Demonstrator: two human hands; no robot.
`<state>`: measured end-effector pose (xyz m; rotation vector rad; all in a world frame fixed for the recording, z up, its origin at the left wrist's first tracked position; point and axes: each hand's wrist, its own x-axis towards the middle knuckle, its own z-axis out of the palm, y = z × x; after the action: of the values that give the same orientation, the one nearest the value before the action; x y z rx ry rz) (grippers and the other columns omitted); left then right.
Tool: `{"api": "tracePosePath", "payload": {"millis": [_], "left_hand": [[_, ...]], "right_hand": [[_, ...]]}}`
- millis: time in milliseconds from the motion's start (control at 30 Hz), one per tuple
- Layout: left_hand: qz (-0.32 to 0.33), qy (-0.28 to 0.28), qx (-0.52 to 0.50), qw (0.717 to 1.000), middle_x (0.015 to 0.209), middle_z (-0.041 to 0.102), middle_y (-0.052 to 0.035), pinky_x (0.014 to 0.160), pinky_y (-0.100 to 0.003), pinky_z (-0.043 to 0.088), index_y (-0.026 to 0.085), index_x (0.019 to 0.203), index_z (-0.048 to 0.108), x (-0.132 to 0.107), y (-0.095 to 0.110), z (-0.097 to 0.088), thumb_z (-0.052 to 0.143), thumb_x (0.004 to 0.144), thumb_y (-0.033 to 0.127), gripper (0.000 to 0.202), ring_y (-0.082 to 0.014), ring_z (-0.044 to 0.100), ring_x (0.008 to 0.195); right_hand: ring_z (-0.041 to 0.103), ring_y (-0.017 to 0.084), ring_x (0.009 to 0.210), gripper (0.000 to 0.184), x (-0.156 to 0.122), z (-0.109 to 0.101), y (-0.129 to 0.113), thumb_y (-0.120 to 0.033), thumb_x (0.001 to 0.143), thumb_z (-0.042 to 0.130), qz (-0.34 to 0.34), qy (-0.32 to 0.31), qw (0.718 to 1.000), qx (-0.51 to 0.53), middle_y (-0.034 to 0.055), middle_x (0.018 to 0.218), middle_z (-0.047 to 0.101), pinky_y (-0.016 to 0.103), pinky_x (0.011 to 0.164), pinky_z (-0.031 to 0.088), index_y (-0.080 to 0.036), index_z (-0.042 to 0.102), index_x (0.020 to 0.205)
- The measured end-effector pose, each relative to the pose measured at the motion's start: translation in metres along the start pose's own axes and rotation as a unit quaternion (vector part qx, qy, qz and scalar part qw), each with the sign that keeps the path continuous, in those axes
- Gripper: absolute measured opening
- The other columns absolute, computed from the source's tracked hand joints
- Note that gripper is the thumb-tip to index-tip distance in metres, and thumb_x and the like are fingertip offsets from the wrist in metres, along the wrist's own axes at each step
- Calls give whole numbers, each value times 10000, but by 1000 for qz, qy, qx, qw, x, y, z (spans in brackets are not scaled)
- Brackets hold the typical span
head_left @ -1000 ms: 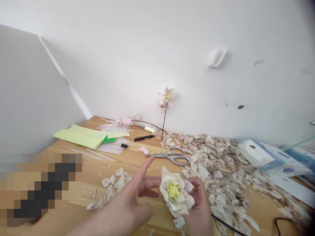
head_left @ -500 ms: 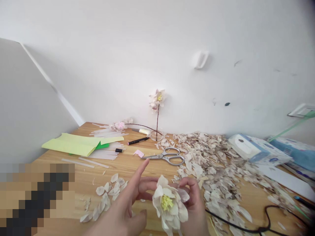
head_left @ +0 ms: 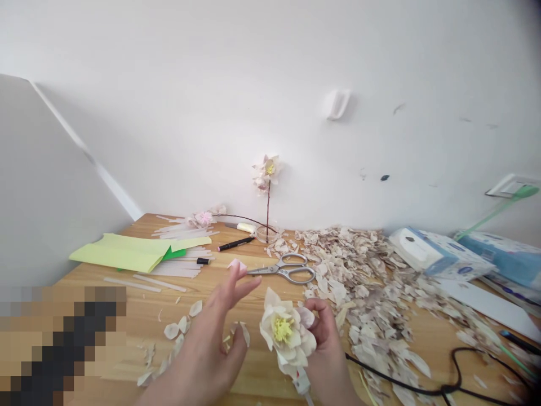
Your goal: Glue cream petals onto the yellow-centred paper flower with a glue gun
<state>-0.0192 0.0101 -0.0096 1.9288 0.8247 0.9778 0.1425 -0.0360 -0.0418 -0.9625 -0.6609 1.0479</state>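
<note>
My right hand (head_left: 327, 344) is closed on an artificial flower (head_left: 291, 332) with cream petals and a yellow centre. Its thumb and fingers pinch near a pale lilac petal on the flower's right side. Just below the bloom, a small white object with a red mark (head_left: 301, 381) partly shows; its kind is unclear. To the left of the flower, my left hand (head_left: 211, 332) is open, apart from it, with fingers stretched out and thumb apart. A pale petal (head_left: 243, 332) shows beside that thumb; I cannot tell whether it touches. Loose petals (head_left: 183, 324) lie partly hidden behind my left hand.
Scissors (head_left: 287, 268) lie mid-table, near a black marker (head_left: 235, 244) and its cap (head_left: 203, 261). A flower stem (head_left: 267, 208) stands upright by the wall. Heaped petals (head_left: 359, 254), tissue packs (head_left: 439, 256) and a black cable (head_left: 393, 382) fill the right; yellow-green paper (head_left: 122, 254) lies left.
My left hand has drawn away from the flower to the left, its fingers now raised. My right hand has lifted the flower slightly, and the white object beneath it now shows.
</note>
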Motion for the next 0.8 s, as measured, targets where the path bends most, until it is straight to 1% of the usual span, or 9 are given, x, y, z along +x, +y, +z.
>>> {"api": "tracePosePath", "payload": {"millis": [33,100,200,267,333,433,500,700,800], "left_hand": [[-3,6,6,1000,1320,488,-23,1004,-428,265,396,1388,-17,1,-2,-1,423,781,27,835,-229,204,1338],[-32,3,-12,999,1272,532,-31,972,-406,308,384,1386,-43,2,-5,-1,399,791,35,819,-220,261,1315],[-79,-49,-63,994,1254,542,-57,806,-322,429,368,1390,-19,0,-5,1,390,789,48,795,-230,293,1299],[-99,-82,-99,987,1260,534,-73,748,-291,443,356,1395,9,-1,-3,3,401,767,31,809,-240,308,1292],[-106,-98,-136,980,1246,545,-79,813,-314,425,343,1399,37,-2,-2,6,412,739,5,831,-246,328,1282],[-111,-102,-181,972,1227,559,-77,957,-393,327,327,1402,58,-1,-2,8,415,715,-16,847,-249,328,1282],[-114,-103,-203,967,1236,548,-78,995,-421,281,317,1403,61,-1,-2,9,415,706,-20,851,-252,322,1283],[-90,-113,-261,955,1294,478,-78,997,-422,288,307,1408,36,-4,-1,12,424,657,-32,911,-246,372,1241],[-104,-131,-326,931,1367,405,-47,973,-430,307,353,1399,44,-2,-7,13,411,611,-45,956,-245,415,1210]], "right_hand": [[492,73,446,509,1,-1,0,-111,489,792,-4,-2,1000,0,-123,548,553,153,426,375,-270,417,795],[505,71,464,513,2,-2,1,-106,491,793,-12,-5,1000,-3,-129,547,550,155,460,397,-272,416,796],[526,91,481,502,3,-4,4,-129,507,790,-18,-4,1000,-25,-122,548,558,187,497,428,-275,411,802],[519,97,463,498,4,-5,5,-145,510,790,-27,1,999,-47,-114,548,569,205,506,436,-273,407,801],[505,95,439,492,5,-6,4,-155,515,789,-37,12,997,-74,-108,550,580,204,497,429,-272,407,801],[526,107,441,471,5,-5,1,-182,529,785,-55,27,993,-103,-97,554,600,206,484,429,-272,415,806],[556,119,454,464,5,-3,-1,-214,538,782,-60,28,993,-100,-78,592,638,213,482,435,-272,410,809],[623,153,520,508,7,-5,-1,-252,526,788,-38,22,995,-94,-51,673,693,225,480,450,-279,372,815],[649,170,573,484,12,-13,1,-185,557,762,-38,-7,990,-137,-31,708,698,239,507,479,-275,375,832]]}}
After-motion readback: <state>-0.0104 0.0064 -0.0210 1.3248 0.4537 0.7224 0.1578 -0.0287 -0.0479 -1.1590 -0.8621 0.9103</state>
